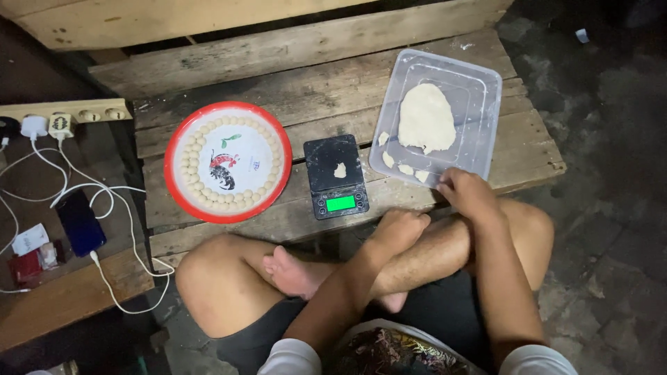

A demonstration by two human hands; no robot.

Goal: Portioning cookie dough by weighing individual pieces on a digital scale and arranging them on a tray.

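Nearest to me: the person sits cross-legged, knees spread, a bare foot (295, 272) tucked in the middle. Both forearms reach out over the legs.

Left hand (399, 229): I see it curled into a loose fist, resting at the near edge of the wooden pallet (278, 83). I cannot tell whether anything is inside the fist.

Right hand (467, 192): fingers bent down over the near rim of the clear plastic tub (486, 104), touching it. I cannot tell if they pinch any dough; the fingertips are hidden behind the knuckles.

Just beyond the left hand: a small black scale (335, 176) with a lit green display on its near end. One small dough piece (340, 170) lies on its platform.

Left of the scale, just beside it: a round plate (227, 161) with a red rim and a printed middle. Small dough balls (203, 197) sit in a ring around the inside of the rim, touching one another.

Right of the scale: the tub, tilted askew on the pallet. Inside, a large flat dough lump (425, 118) towards the middle, and a few torn bits (406, 169) along the near-left corner, close to the right hand.

Far left, off the pallet: a dark phone (80, 223) on a white cable (114, 208), and a power strip (66, 114) with plugs in it, well apart from the hands.

Right side: rough dark floor (611, 173).
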